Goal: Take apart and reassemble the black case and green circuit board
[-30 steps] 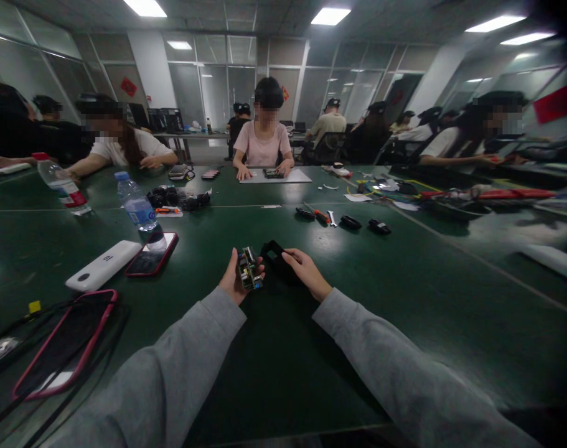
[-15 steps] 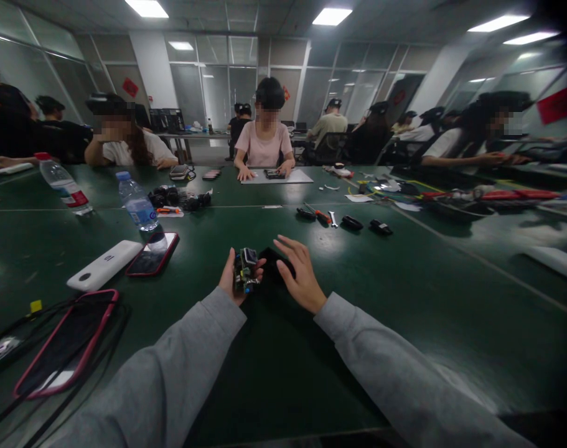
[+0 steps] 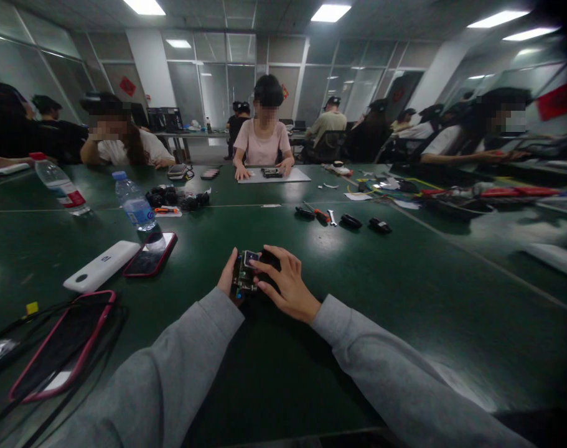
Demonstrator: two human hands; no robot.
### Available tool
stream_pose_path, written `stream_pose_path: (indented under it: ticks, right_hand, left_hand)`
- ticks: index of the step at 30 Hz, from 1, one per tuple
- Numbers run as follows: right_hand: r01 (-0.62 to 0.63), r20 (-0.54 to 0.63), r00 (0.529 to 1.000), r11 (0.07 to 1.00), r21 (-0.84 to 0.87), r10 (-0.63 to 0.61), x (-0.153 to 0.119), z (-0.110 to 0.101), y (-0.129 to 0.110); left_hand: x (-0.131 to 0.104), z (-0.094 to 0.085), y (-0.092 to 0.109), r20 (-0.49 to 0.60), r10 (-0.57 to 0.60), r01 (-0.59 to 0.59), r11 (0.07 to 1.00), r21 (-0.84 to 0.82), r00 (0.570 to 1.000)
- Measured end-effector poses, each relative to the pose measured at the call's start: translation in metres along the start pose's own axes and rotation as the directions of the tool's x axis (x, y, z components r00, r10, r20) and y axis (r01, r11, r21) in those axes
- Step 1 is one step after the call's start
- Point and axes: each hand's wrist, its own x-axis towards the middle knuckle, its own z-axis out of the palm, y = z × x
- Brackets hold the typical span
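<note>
A small circuit board point(image 3: 245, 281) with a square dark-faced part point(image 3: 251, 259) near its top is held up over the green table point(image 3: 358, 280). My left hand point(image 3: 227, 277) grips the board from its left side, the thumb along the edge and the other fingers mostly hidden behind it. From the right, my right hand point(image 3: 287, 283) reaches over the board, its index finger at the square part and its thumb near the lower right edge. Its fingers are apart, and nothing shows gripped between them.
Left lie a white power bank point(image 3: 101, 266), a phone point(image 3: 151, 255), a red-edged phone point(image 3: 63, 348) under cables, and two bottles point(image 3: 134, 202). Ahead are a screwdriver point(image 3: 321, 216), a wrench point(image 3: 332, 218) and black parts point(image 3: 351, 221). A person point(image 3: 264, 140) sits opposite.
My right hand has moved left onto the circuit board, its fingers now over the square part. My left hand still holds the board in nearly the same place.
</note>
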Motion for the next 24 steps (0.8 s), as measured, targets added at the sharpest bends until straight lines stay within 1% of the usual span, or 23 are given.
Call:
stream_pose_path:
  ticks: [3, 7, 12, 14, 16, 19, 21, 24]
  right_hand:
    - [0.004, 0.009, 1.0, 1.0, 0.01, -0.004, 0.0, -0.001, -0.0006]
    - [-0.029, -0.002, 1.0, 0.999, 0.015, 0.029, 0.0007, -0.0017, -0.0005]
    - [0.02, 0.007, 1.0, 0.999, 0.036, -0.02, 0.0014, -0.0038, -0.0016]
    - [0.03, -0.014, 0.999, 0.998, 0.057, -0.03, 0.0014, -0.005, -0.0021]
    - [0.016, -0.057, 0.998, 0.997, 0.077, -0.012, 0.0014, -0.0056, -0.002]
    - [-0.021, -0.12, 0.992, 0.995, 0.093, 0.032, 0.0015, -0.005, -0.0012]
    - [-0.027, -0.134, 0.99, 0.996, 0.088, 0.039, 0.0017, -0.0042, -0.0006]
    - [-0.02, -0.131, 0.991, 0.997, 0.077, 0.03, 0.0022, -0.0032, -0.0003]
  left_hand:
    - [0.0001, 0.0, 0.0002, 0.007, 0.01, -0.01, 1.0, 0.003, 1.0]
    - [-0.0004, 0.0011, -0.0001, 0.015, -0.014, 0.014, 1.0, 0.008, 1.0]
    - [-0.0019, 0.0036, -0.001, -0.001, 0.013, -0.013, 1.0, 0.01, 1.0]
    - [-0.0027, 0.005, -0.001, -0.019, 0.022, -0.022, 0.999, 0.025, 1.0]
    - [-0.0036, 0.0064, -0.0007, -0.025, 0.019, -0.018, 0.999, 0.036, 1.0]
    - [-0.0043, 0.0075, 0.0, 0.006, 0.015, -0.015, 0.998, 0.058, 1.0]
    - [-0.0042, 0.0074, 0.0005, 0.027, 0.011, -0.013, 0.997, 0.076, 1.0]
    - [-0.0033, 0.0065, 0.0009, 0.029, -0.019, 0.016, 0.995, 0.097, 0.999]
